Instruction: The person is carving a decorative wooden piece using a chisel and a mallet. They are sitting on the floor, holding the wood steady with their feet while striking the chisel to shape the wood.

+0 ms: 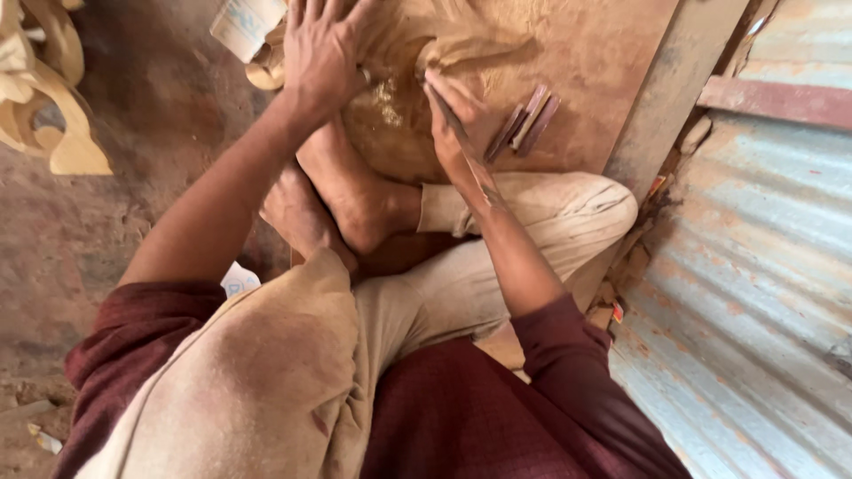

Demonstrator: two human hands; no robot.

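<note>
The person is sitting cross-legged on a board (603,53), bare feet (351,191) tucked in at the centre. The left hand (321,49) is lying flat at 12 o'clock, fingers spread and pressing down on a rounded wood piece (399,133). The right hand (457,124) is sitting just to the 3 o'clock side of it, fingers closed around a chisel (461,142) whose shaft is running along the wrist; the tip is meeting the wood near a patch of pale shavings (386,99). More chisels (525,122) are lying on the board at 2 o'clock. Carved pale wood pieces (44,98) are resting at 10 o'clock, and corrugated metal sheet (754,266) is filling the 4 o'clock side.
</note>
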